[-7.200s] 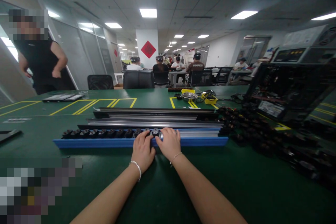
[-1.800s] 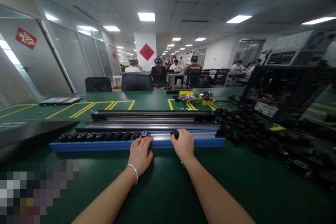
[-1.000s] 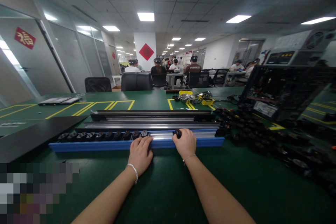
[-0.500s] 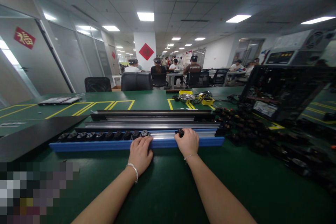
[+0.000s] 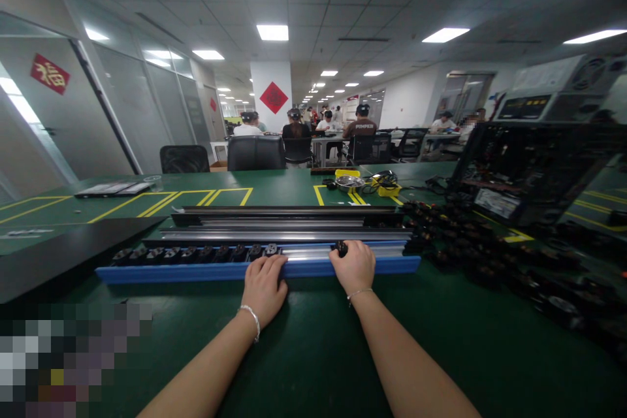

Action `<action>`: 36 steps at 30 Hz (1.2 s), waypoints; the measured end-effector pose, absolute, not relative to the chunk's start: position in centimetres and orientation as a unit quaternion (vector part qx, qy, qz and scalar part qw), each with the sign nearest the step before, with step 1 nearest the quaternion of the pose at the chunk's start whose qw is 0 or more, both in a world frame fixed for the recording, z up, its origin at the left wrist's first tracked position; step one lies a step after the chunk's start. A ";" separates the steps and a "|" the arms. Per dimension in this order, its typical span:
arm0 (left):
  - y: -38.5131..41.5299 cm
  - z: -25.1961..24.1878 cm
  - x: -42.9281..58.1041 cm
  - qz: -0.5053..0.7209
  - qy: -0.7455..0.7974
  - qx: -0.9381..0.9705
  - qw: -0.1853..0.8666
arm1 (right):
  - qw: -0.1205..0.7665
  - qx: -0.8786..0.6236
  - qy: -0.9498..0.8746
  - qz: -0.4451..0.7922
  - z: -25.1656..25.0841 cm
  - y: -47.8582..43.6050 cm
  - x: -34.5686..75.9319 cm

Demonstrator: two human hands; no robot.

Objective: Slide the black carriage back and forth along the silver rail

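A long blue rail (image 5: 206, 273) with a silvery inner strip (image 5: 306, 252) lies across the green table before me. Several black socket modules (image 5: 206, 253) stand in a row along its left part. My left hand (image 5: 264, 287) curls its fingers over the rail's front wall, just by the last module (image 5: 272, 249) of the row. Farther right, the thumb and fingers of my right hand (image 5: 353, 266) close round a single black socket module (image 5: 341, 248) at the rail. Its underside is hidden, so I cannot tell how deep it sits.
Behind lie more dark and silvery rails (image 5: 294, 234). At right is a heap of black parts (image 5: 460, 248), with an opened computer case (image 5: 519, 170) beyond. A dark flat panel (image 5: 63, 245) is at left. Farther back are a metal bowl (image 5: 349, 181) and cables (image 5: 385, 179). Seated people work in the background.
The whole view has shifted very slightly. Both hands keep nearly the same places on the rail, and the right one still holds the socket module.
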State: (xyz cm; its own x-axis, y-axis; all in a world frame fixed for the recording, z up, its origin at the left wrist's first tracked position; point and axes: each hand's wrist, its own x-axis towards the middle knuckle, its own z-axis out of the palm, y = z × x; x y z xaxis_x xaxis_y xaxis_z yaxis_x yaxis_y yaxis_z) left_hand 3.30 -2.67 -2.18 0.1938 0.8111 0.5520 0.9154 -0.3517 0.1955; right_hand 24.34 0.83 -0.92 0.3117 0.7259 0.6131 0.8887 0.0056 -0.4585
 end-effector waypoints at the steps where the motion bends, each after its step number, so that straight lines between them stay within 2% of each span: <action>1: -2.7 -2.2 3.3 -0.294 -0.563 -0.767 0.088 | 0.413 -0.700 -0.573 -0.104 -1.0 0.8 24.4; 36: -2.8 -2.1 3.3 -0.286 -0.565 -0.769 0.087 | 0.426 -0.687 -0.578 -0.111 -1.6 1.0 26.4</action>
